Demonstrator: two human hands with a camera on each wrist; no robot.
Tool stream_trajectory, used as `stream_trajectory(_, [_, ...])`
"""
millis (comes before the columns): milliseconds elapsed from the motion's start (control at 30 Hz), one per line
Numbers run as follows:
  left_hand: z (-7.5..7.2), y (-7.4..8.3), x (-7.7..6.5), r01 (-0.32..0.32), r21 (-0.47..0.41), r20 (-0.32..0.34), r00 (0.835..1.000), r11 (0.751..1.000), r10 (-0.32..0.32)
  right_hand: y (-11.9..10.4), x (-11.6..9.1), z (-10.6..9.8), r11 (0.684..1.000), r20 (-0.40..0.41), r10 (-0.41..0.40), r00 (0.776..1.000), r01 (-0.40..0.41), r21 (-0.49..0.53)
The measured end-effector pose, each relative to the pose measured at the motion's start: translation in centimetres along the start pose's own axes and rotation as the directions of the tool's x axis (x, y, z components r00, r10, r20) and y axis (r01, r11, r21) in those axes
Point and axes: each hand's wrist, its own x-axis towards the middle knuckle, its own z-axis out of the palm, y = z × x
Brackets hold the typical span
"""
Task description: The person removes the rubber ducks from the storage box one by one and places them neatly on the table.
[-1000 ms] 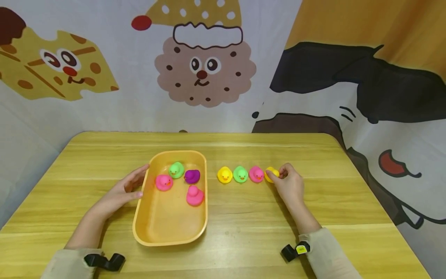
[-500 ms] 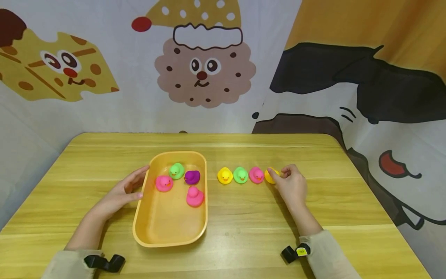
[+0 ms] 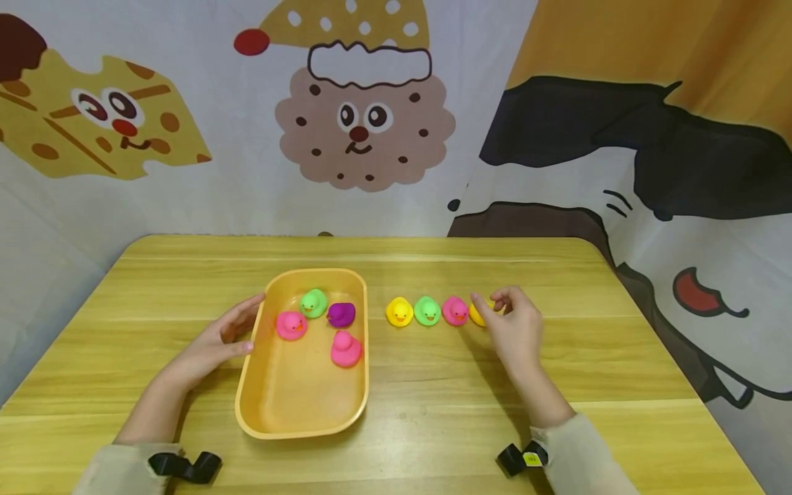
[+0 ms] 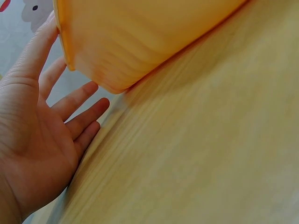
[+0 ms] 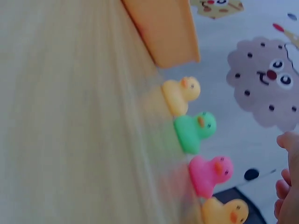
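My left hand [image 3: 216,344] rests against the left side of an orange plastic tray [image 3: 303,402], its fingers spread and fairly straight. Inside the tray sit a green rubber duck [image 3: 313,303], a purple one and two pink ones. To the right of it, a row of ducks stands on the table: a yellow duck [image 3: 399,312], a green duck [image 3: 427,311], a pink duck [image 3: 455,311] and a second yellow duck [image 5: 223,212]. Over this last one hovers my right hand [image 3: 518,333], thumb and fingers apart; the right wrist view shows a gap between hand and duck.
The wooden table [image 3: 421,426] has rounded back corners. Behind it hangs a cloth backdrop [image 3: 365,206] printed with cartoon figures. A black wrist camera [image 3: 185,467] is strapped on the left sleeve, another [image 3: 520,459] on the right one.
My right hand has let go of the yellow duck at the row's right end and lifted slightly, thumb and fingers parting. The left hand and the tray have stayed put.
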Motion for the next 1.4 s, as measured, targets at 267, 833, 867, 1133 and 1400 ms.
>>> stream_trajectory(267, [0.0, 0.0, 0.0, 0.002, -0.002, 0.002, 1.000, 1.000, -0.002, -2.6, -0.6, -0.3, 0.991, 0.046, -0.072, 0.996, 0.066, 0.117])
stream_trajectory(833, [0.0, 0.1, 0.0, 0.004, -0.005, 0.003, 1.000, 1.000, -0.004, -9.8, -2.3, 1.4, 0.929, 0.206, -0.260, 0.943, 0.186, 0.321])
stream_trajectory(867, [-0.1, 0.1, -0.1, 0.004, -0.005, 0.002, 1.000, 1.000, -0.004, -10.1, -2.4, 1.6, 0.925, 0.216, -0.276, 0.937, 0.198, 0.324])
stream_trajectory(1133, [-0.1, 0.0, -0.1, 0.008, -0.008, 0.000, 1.000, 1.000, -0.008, -12.2, -3.2, 3.2, 0.899, 0.309, -0.383, 0.870, 0.274, 0.342])
stream_trajectory(1400, [0.0, 0.1, -0.1, 0.010, -0.011, 0.001, 1.000, 1.000, -0.010, -14.3, -3.4, 5.1, 0.846, 0.396, -0.516, 0.760, 0.381, 0.373])
